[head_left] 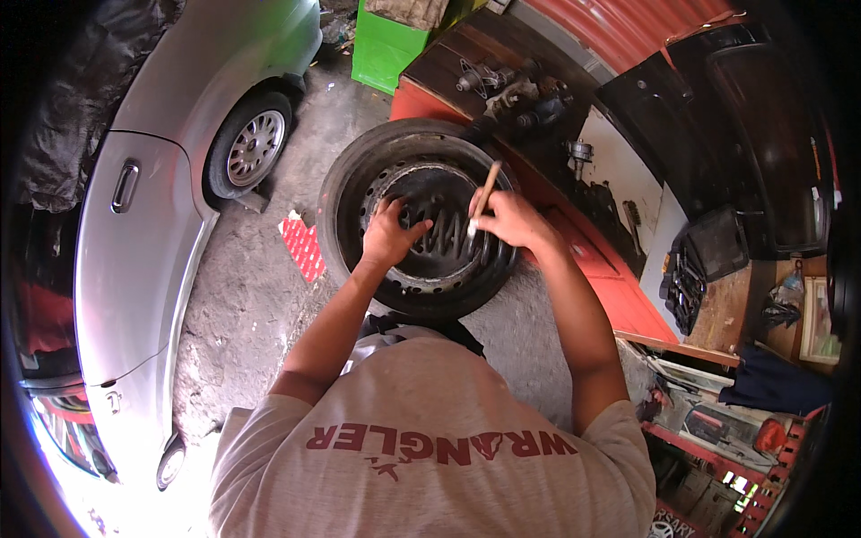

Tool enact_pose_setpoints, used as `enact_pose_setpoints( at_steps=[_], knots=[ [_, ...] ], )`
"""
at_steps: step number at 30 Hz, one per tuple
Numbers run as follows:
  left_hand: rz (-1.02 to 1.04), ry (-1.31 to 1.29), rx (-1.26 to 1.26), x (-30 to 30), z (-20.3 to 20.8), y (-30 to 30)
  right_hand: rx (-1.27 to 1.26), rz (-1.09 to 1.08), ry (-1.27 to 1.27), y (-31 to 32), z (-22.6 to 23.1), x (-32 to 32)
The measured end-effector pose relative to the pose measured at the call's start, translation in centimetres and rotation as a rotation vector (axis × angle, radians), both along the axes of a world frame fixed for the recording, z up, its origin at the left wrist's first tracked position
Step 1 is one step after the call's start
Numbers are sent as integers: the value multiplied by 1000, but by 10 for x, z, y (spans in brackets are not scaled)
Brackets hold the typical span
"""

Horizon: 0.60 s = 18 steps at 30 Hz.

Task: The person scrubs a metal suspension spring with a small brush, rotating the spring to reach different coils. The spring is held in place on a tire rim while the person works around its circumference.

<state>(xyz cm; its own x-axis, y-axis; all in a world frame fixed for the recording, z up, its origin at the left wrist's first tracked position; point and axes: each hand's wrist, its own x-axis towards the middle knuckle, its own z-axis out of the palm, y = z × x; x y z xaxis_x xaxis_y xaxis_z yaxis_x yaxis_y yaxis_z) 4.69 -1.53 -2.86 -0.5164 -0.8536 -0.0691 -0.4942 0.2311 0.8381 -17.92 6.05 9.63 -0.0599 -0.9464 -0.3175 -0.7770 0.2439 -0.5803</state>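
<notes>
A dark coil spring lies across the middle of a wheel with a tyre, which lies flat in front of me. My left hand grips the left end of the spring, its thumb and fingers around the end coils. A brush with a light wooden handle is in my right hand, the handle slanting up past my fingers. Its pale tip points down at the coils near the spring's right side. My fingers partly hide the brush and the spring's right end.
On the left stands a silver car. A red and white piece of card lies on the concrete floor beside the tyre. To the right, an orange-sided workbench carries greasy metal parts, a wire brush and a tool case. A green box stands behind.
</notes>
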Motion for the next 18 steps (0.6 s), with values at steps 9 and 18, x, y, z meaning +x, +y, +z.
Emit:
enact_pose_setpoints(
  at_steps=[9, 18],
  knots=[
    [-4, 26, -17, 2, -7, 4, -135, -49, -20, 13, -3, -4],
    [-5, 14, -34, 0, 0, 1, -139, -113, -123, 6, -27, -27]
  ],
)
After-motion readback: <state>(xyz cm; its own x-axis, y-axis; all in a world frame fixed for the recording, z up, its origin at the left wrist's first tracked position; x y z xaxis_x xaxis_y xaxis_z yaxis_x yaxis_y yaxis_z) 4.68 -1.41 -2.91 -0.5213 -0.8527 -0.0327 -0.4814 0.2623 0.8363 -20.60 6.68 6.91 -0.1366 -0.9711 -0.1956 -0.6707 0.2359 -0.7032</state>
